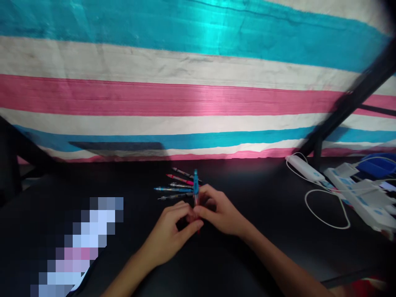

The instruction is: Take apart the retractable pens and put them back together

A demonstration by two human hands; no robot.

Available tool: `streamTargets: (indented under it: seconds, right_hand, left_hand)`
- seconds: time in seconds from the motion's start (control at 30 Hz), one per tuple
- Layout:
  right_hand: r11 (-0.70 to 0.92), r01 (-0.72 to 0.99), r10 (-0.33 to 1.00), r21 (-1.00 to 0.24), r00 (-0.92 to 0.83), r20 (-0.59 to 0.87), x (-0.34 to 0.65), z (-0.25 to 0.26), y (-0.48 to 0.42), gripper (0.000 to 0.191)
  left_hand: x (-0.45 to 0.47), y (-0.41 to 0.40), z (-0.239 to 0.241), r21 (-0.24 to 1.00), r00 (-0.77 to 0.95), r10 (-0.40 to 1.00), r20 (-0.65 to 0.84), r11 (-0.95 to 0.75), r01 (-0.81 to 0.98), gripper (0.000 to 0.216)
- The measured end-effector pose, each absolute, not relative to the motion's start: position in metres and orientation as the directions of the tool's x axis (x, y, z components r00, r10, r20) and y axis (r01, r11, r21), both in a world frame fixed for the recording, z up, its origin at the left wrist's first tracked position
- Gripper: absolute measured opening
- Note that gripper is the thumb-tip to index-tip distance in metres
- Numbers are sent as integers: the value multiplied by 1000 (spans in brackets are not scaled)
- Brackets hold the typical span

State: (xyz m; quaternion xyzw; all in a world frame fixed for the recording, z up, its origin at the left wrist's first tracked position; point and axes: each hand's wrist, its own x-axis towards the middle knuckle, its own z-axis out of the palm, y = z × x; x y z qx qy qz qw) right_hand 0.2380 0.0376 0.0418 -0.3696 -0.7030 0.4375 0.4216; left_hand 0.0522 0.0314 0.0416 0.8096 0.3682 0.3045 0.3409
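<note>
Forearms come in from the bottom edge and meet over the black table [253,255]. The left hand [173,229] and right hand [219,212] are pressed together around the lower part of a blue-capped pen [196,185]. Each grip is closed on it: the left thumb and forefinger pinch the reddish barrel near its tip, and the right fingers curl around the shaft just above. The pen stands nearly upright, with its blue top clear of the knuckles and its tip pointing down near the table; contact there cannot be made out.

Just behind the blue-capped pen and to its left, five or so loose pens [177,185] lie fanned on the table, among them a pink one and a blue one. Well to the right of the blue-capped pen a white cable [328,220] loops toward a white power strip [361,194], with a slim white adapter [305,168] behind it. A striped cloth [185,99] in turquoise, cream and pink hangs beyond the blue-capped pen. A blurred-out patch [77,247] lies to its lower left.
</note>
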Motion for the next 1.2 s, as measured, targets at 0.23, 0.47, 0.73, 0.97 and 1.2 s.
streamTargets:
  seconds: [0.23, 0.47, 0.73, 0.97, 1.2]
  right_hand:
    - [485, 354, 855, -800, -384, 349, 238, 45, 36, 14]
    - [373, 350, 881, -859, -424, 209, 258, 53, 43, 23]
    - [131, 320, 804, -938, -587, -88, 274, 58, 48, 43]
    - [336, 320, 767, -886, -638, 61, 274, 60, 48, 31]
    - [479, 433, 788, -763, -595, 157, 270, 52, 50, 31]
  left_hand:
    - [57, 32, 33, 807, 401, 890, 218, -395, 440, 16]
    - [35, 44, 31, 805, 281, 867, 410, -490, 336, 31]
    - [30, 48, 32, 343, 480, 557, 678, -817, 464, 16]
    - [29, 47, 28, 258, 552, 543, 632, -820, 512, 12]
    - [32, 49, 21, 435, 526, 675, 518, -737, 518, 20]
